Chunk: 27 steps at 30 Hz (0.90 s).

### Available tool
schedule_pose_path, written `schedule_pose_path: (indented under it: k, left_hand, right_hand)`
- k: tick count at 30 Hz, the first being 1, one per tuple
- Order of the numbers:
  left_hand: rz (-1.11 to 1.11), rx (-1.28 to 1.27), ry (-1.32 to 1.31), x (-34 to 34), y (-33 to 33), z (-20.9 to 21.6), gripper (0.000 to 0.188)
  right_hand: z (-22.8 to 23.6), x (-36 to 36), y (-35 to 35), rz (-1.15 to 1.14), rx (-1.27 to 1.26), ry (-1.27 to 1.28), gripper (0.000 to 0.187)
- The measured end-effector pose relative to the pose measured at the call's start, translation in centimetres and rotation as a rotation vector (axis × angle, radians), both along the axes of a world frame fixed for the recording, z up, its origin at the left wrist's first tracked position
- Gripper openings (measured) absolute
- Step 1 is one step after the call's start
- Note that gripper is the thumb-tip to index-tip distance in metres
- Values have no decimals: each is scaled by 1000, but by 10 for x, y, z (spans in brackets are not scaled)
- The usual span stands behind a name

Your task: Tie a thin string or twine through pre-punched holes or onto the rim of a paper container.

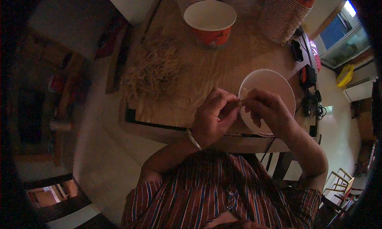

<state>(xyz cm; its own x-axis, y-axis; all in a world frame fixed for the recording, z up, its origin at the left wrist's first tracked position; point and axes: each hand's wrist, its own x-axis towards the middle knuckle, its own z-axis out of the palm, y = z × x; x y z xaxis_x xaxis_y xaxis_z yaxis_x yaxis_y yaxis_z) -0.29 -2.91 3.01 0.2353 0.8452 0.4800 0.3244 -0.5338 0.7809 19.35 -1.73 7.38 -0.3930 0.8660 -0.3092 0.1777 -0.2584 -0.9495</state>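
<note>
**Head view: both hands pinched together over the white bowl**

Head view looks down on my two hands meeting at the near edge of the wooden table [207, 70]. My left hand [213, 115] is curled, fingers folded in and thumb pressed toward the fingertips, a metal bangle [194, 139] on that wrist. My right hand [268, 109] is also closed to a pinch, its fingertips nearly touching the left's. Between them runs a thin pale fibre strand [240, 103], too fine to say which hand clamps it harder. Both pinches sit over the left rim of the white bowl [274, 84], which rests on the table near its right edge.

Well apart, to the left on the table, lies a loose heap of tan fibres [153, 70]. A red paper bucket [211, 20] with a white inside stands at the far side.
</note>
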Motion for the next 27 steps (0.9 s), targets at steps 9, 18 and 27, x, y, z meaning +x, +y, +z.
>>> schedule_pose_path:
  k: [9,18,27]
  left_hand:
    - [-34,-123,-73,4,5,0,14]
    - [-41,-175,-107,-2,6,-4,14]
    - [-2,95,14,5,0,-1,19]
  right_hand:
    - [-3,4,2,21,-10,47,13]
    - [1,0,0,26,-2,-1,20]
    - [-2,-5,1,54,15,6,15]
